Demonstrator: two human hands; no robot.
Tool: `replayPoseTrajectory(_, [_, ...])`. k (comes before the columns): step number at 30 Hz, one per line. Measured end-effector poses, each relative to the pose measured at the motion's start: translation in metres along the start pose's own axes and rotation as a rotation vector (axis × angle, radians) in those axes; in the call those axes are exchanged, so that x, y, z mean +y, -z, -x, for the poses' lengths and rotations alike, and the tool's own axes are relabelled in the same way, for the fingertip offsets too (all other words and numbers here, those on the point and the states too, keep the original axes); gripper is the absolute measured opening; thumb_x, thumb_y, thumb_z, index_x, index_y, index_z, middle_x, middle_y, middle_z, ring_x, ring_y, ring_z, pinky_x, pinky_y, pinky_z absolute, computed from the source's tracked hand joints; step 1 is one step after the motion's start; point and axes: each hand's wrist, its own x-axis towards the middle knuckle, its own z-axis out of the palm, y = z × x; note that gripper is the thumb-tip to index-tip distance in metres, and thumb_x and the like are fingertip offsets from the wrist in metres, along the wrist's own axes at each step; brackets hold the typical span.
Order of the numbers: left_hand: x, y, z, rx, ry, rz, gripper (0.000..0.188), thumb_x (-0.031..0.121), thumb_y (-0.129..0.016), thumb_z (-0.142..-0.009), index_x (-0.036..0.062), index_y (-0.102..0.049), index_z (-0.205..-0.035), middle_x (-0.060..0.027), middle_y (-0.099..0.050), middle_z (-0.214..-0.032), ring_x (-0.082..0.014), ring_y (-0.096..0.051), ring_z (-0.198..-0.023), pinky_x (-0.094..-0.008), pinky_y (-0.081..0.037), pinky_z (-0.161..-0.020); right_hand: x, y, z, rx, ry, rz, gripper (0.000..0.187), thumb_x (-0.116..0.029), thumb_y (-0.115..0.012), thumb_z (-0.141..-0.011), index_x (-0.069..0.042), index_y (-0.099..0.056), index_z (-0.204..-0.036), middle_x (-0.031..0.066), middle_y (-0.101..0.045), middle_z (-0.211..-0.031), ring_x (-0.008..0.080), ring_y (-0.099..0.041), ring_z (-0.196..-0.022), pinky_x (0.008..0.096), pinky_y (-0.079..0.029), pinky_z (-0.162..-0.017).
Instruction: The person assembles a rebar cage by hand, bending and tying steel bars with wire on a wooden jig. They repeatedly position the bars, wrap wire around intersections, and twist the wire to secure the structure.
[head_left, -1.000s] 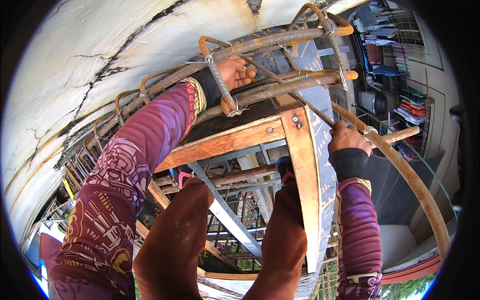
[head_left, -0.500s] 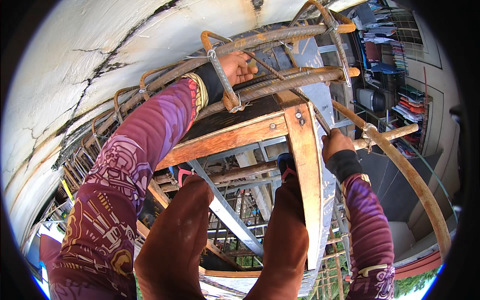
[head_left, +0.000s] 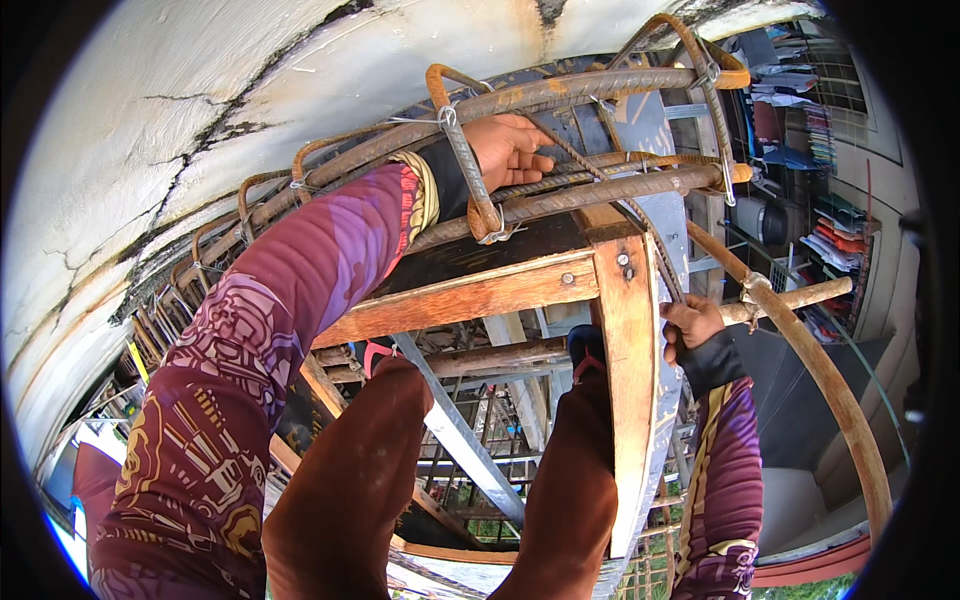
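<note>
My left hand [head_left: 508, 152] reaches through a rusty rebar cage, between its upper thick bar [head_left: 560, 92] and lower thick bar [head_left: 620, 184]. Its fingers are loosely curled and apart, close beside a thin steel rod [head_left: 640, 222], with no grip on it visible. That rod slants down across the lower bar toward me. At its near end, my right hand [head_left: 690, 325] pinches it beside the wooden frame [head_left: 627, 350]. A bent stirrup [head_left: 460, 150], tied with wire, crosses in front of my left wrist. Another stirrup [head_left: 716, 120] stands near the bars' right ends.
A cracked white wall [head_left: 150, 130] rises along the left and far side. Bamboo poles [head_left: 825, 360] are lashed together at right. Below my legs are metal studs [head_left: 465, 440] and an open drop through scaffolding. Clothes [head_left: 835, 235] hang beyond at the right.
The view has shifted, so the cage and frame appear lower and farther right. My right hand has come slightly nearer along the frame and turned, its fingers now showing. My left hand stays inside the cage.
</note>
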Motion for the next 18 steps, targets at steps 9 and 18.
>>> replayPoseTrajectory(9, [-0.006, 0.007, -0.003, 0.014, -0.035, 0.053, 0.025, 0.009, -0.047, -0.099, -0.0040, -0.053, -0.119, -0.0099, -0.060, -0.106, -0.0177, -0.062, -0.093, -0.0351, -0.052, -0.085, 0.028, -0.030, 0.018, 0.419, 0.595, 0.692, 0.038, -0.024, -0.073, -0.081, 0.003, -0.051, -0.067, 0.0221, -0.051, -0.055, 0.0385, -0.055, -0.050, 0.0439, -0.043, -0.051])
replayPoseTrajectory(18, [-0.003, 0.004, 0.001, 0.013, -0.010, 0.066, 0.027, 0.011, -0.048, -0.097, -0.0018, -0.052, -0.121, -0.0101, -0.060, -0.111, -0.0176, -0.062, -0.093, -0.0355, -0.052, -0.084, 0.039, -0.026, 0.002, 0.532, 0.767, 0.779, 0.034, -0.021, -0.071, -0.082, -0.002, -0.047, -0.066, 0.0220, -0.055, -0.059, 0.0431, -0.058, -0.055, 0.0470, -0.045, -0.052])
